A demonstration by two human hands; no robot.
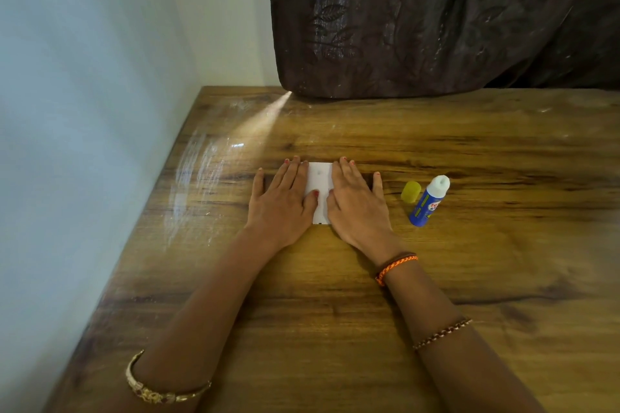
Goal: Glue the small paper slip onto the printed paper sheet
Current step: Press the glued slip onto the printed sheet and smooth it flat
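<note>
Pressing flat, released left hand (280,203), right hand (355,208) hide most of paper (318,178)

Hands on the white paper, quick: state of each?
Left hand: open, flat on the white rectangular paper sheet.
Right hand: open, flat on it too.

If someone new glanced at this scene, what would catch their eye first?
Probably the two flat hands, left hand and right hand, pressing a white paper at the middle of the wooden table. Next, just right of them, the uncapped blue glue stick with its yellow cap beside it.
</note>
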